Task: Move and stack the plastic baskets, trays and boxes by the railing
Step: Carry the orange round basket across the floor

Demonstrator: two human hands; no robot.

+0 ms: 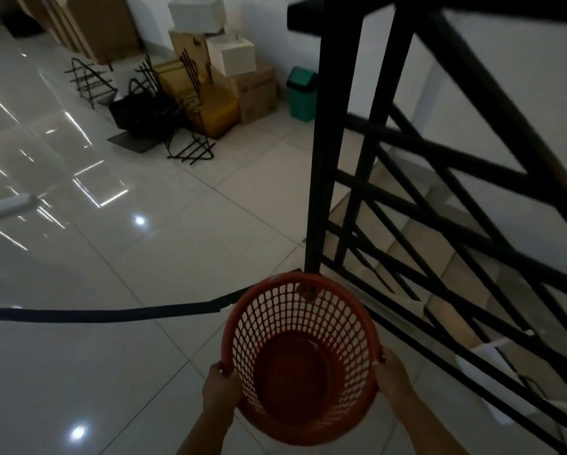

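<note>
Both hands apart, each gripping the rim of the red basket (300,356): left hand (219,387) on its left edge, right hand (392,377) on its right. Basket held above the floor (137,257), just beside the black railing (338,152).

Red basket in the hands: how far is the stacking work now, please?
Done: nothing stacked by the railing shows yet. In hand: the left hand and right hand grip opposite sides of the rim of the red basket, held above the floor near the railing post. Left: setting it down, and perhaps the boxes and black racks by the far wall.
</note>
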